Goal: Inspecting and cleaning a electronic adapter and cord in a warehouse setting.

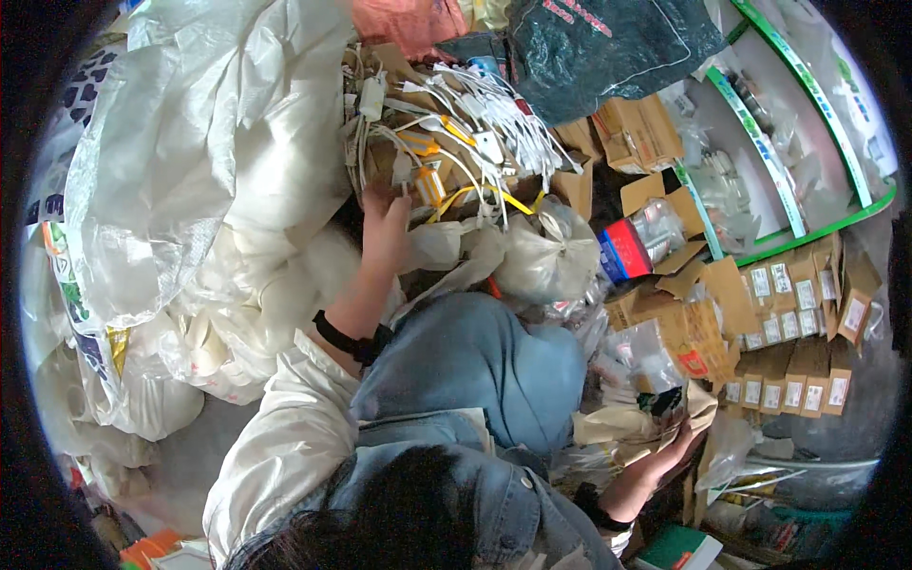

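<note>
My left hand [385, 228] reaches to the near left edge of a tangle of white cables [475, 104]. Its fingers close around a small white plug-like piece [402, 171]; the fingertips are partly hidden. Beside it, orange-and-white tags [430, 185] hang among the cords. Low on the right, my right hand [665, 458] grips the edge of a crumpled brown paper or card piece [622, 423]. A small dark item [659, 403] sits against that brown piece, and I cannot make out its kind.
Large white sacks [209, 161] fill the left side. A knotted clear bag [546, 252] sits before the cables, and a dark plastic bag [608, 57] lies beyond. Open cardboard boxes [641, 133], small labelled boxes [788, 389] and a green-edged shelf [807, 223] crowd the right.
</note>
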`<state>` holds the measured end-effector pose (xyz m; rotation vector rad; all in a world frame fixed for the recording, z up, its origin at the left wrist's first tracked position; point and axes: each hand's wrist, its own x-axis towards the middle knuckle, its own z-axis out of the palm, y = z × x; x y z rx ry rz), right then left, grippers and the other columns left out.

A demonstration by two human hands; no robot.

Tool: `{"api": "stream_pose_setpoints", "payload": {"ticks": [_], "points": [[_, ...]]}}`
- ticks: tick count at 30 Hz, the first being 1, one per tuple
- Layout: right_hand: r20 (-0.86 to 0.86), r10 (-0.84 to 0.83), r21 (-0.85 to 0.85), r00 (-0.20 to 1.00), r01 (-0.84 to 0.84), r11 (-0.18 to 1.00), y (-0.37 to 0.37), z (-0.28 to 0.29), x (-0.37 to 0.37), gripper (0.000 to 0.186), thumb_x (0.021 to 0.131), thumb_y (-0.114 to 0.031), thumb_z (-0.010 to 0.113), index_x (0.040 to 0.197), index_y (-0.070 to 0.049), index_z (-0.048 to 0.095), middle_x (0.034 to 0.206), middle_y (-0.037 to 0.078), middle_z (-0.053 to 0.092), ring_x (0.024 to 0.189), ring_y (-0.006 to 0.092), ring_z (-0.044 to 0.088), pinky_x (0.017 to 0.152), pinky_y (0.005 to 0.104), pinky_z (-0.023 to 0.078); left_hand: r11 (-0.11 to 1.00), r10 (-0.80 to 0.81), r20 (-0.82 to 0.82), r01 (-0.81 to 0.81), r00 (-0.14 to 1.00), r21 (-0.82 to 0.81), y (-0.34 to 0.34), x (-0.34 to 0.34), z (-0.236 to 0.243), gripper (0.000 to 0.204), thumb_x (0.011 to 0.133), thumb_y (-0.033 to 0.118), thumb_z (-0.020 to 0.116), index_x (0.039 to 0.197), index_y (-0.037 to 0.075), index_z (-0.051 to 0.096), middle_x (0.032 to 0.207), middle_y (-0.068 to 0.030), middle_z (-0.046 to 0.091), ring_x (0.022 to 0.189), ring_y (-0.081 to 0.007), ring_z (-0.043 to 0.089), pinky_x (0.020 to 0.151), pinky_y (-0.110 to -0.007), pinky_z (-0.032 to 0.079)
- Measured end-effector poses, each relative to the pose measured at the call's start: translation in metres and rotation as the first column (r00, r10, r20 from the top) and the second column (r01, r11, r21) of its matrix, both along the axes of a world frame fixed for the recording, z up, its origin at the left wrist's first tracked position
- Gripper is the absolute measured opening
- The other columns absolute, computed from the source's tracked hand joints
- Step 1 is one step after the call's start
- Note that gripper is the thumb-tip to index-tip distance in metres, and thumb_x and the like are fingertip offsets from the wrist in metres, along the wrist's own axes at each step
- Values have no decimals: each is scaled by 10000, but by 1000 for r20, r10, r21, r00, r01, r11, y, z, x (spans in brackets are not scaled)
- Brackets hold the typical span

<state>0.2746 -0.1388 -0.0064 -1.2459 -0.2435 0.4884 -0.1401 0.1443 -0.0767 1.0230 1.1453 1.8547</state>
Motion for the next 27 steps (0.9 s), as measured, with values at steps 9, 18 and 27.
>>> {"api": "stream_pose_setpoints", "payload": {"ticks": [9,18,27], "points": [[28,53,78,998,-55,995,-12,-16,14,293,928,-231,426,1125,-37,523,1027,76,570,913,193,543,863,326,433,854,-391,724,517,568,57,41,-41,30,93,913,156,516,915,70,482,726,-8,461,591,-125,424,546,-273,386],[46,87,50,995,-89,995,-7,-7,-4,396,907,-200,451,1274,-51,434,1064,62,544,924,174,529,825,313,442,967,-189,-363,109,912,-229,33,-20,28,408,890,157,552,1252,8,437,881,-160,615,762,-252,622,673,-346,496],[71,20,0,997,-20,1000,5,2,-21,438,881,-142,470,1310,-83,407,1008,37,528,822,134,500,714,264,426,930,145,-983,-354,115,96,10,-43,41,421,870,319,547,1158,25,464,865,-215,636,730,-393,621,648,-478,512]]}}
